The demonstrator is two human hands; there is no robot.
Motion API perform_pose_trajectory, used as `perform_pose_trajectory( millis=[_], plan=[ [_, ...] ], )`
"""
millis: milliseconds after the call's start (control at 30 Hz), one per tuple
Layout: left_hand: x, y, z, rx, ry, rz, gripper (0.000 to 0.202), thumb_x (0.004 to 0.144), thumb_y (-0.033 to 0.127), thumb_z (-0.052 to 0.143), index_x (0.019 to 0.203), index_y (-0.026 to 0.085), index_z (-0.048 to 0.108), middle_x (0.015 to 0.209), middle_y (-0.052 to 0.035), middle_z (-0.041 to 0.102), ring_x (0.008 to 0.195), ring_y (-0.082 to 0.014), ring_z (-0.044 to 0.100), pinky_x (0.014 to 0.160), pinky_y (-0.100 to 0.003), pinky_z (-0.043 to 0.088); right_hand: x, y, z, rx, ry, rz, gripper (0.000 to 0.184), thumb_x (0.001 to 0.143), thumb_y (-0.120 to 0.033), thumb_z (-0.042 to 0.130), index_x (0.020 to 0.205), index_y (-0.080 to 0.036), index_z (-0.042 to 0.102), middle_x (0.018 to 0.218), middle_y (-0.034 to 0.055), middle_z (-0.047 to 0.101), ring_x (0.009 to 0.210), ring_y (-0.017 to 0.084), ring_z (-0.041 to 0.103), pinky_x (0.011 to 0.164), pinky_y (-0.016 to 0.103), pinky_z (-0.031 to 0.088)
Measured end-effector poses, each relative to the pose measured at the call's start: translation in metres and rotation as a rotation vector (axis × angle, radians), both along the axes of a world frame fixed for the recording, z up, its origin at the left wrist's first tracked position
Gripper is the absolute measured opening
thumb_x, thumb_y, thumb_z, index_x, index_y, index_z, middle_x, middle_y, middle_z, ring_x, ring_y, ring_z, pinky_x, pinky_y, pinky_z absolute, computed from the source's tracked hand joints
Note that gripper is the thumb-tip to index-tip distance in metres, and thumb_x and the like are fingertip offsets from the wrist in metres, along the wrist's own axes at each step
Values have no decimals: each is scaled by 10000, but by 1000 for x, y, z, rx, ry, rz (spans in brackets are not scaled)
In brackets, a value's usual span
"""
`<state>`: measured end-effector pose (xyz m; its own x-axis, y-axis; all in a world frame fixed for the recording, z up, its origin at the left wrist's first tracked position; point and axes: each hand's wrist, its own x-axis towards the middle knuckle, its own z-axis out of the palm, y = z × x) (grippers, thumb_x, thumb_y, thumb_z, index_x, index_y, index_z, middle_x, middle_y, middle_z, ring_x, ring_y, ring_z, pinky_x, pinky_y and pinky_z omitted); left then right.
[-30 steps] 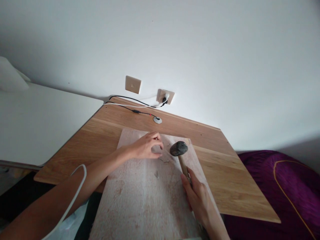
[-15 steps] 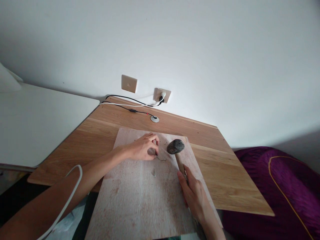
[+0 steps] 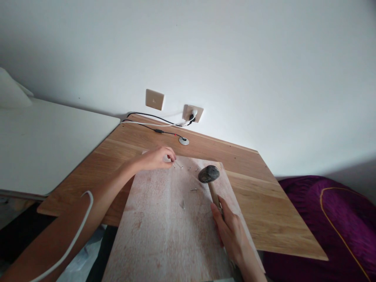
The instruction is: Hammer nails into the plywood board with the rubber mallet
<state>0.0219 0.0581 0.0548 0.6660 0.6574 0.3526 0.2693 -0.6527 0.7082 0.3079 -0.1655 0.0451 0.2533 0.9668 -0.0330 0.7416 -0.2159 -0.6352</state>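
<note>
My right hand is wrapped round the wooden handle of a hammer, whose dark, blunt head is raised above the board's right side. Toward the far left of the pale wooden board, my left hand has thumb and fingers pinched together at a thin nail. Another small nail tip shows just beneath those fingers. Farther right, a nail lies on the board, and one more nail stands closer to me. Small nails also show left of the hammer head.
Beneath the board is a wooden desk against a white wall. Cables run along its back edge to a wall socket and a cable hole. A white surface adjoins at left; purple fabric bulges at right.
My left hand has moved away and left, from the nail near the board's middle to nails near the far edge. The hammer stays raised in my right hand.
</note>
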Motion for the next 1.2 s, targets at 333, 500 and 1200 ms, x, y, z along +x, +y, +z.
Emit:
perform_pose_trajectory(
  millis=[333, 500, 1200],
  plan=[
    [3, -6, -1, 72, 107, 31, 113, 821, 83, 703, 834, 192, 726, 951, -24, 751, 915, -187, 710, 870, -306, 502, -1, -1, 2, -38, 24, -7, 627, 1039, -589, 407, 1437, -162, 635, 615, 19, 690, 574, 237, 687, 491, 289, 478],
    [6, -8, 0, 85, 108, 37, 102, 855, 96, 702, 850, 192, 736, 943, -28, 754, 900, -188, 707, 861, -305, 497, -1, 0, 2, -37, 23, 16, 620, 1043, -592, 402, 1427, -165, 637, 622, 15, 688, 569, 229, 679, 486, 280, 467],
    [17, -22, -19, -1, -34, 99, 51, 878, 148, 725, 879, 184, 761, 778, 0, 729, 718, -148, 661, 702, -261, 485, 0, 2, 1, -67, 82, -4, 630, 1029, -609, 407, 1386, -152, 653, 559, 0, 632, 517, 238, 651, 471, 300, 448]
  ],
)
